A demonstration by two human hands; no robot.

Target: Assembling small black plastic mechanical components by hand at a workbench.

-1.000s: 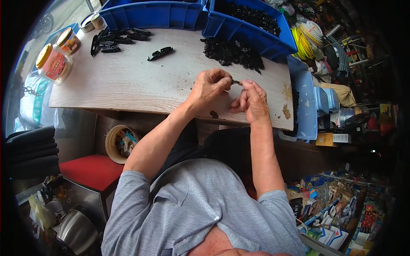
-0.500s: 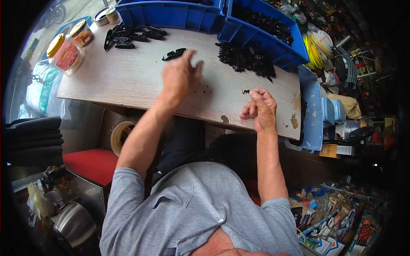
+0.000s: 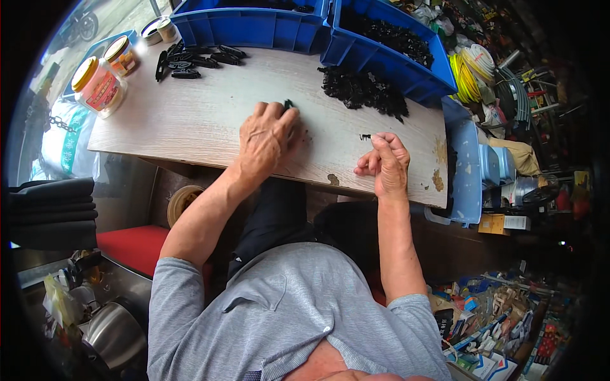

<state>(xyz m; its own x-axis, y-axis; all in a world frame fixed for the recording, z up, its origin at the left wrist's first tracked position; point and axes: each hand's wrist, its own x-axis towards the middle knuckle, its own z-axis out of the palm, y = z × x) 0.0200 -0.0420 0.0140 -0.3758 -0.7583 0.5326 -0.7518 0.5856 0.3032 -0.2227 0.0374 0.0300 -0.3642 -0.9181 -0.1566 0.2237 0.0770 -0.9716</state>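
Note:
My left hand [image 3: 267, 136] is low over the middle of the table, back upward, its fingers curled round a black oblong plastic part [image 3: 289, 103]. Only one end of that part shows past the fingertips; the rest is hidden. To the right, my right hand [image 3: 391, 162] pinches a small black toothed plastic piece [image 3: 365, 136] between thumb and forefinger, teeth pointing down. Beyond it lies a heap of small black plastic pieces [image 3: 362, 90]. At the far left of the table, several black oblong parts [image 3: 190, 60] are grouped together.
Two blue crates [image 3: 248, 28] [image 3: 394, 54] stand along the table's far edge, the right one holding black pieces. Plastic jars [image 3: 98, 89] [image 3: 121, 56] and an open tin [image 3: 151, 32] sit at the left. Light-blue bins [image 3: 467, 165] stand beyond the table's right edge [image 3: 446, 159].
My left hand has come nearer to me and closed round the black oblong part, which has left its spot farther back. My right hand has barely moved, still pinching its toothed piece.

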